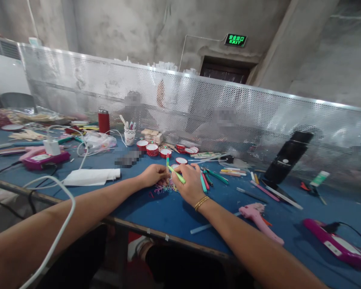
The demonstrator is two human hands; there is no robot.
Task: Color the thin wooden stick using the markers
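My left hand (154, 175) pinches a narrow upright stick (167, 158) whose upper part shows pink and green bands. Its lower end is hidden by my fingers. In my right hand (191, 182) is a light green marker (178, 175), slanted, its tip end close to the stick. Whether the tip touches the stick is too small to tell. Under and between both hands lies a tangle of thin coloured strands (164, 188). Just behind the hands are small round red-rimmed drums (152, 150) with white tops, some stacked.
A pink glue gun (257, 218) lies near my right forearm, with a purple power strip (333, 243) farther right. Several markers (204, 180) lie right of my hand. A white cable (63, 224) crosses my left forearm. Behind stand a paper cup (130, 136), red bottle (103, 121) and perforated screen (192, 96).
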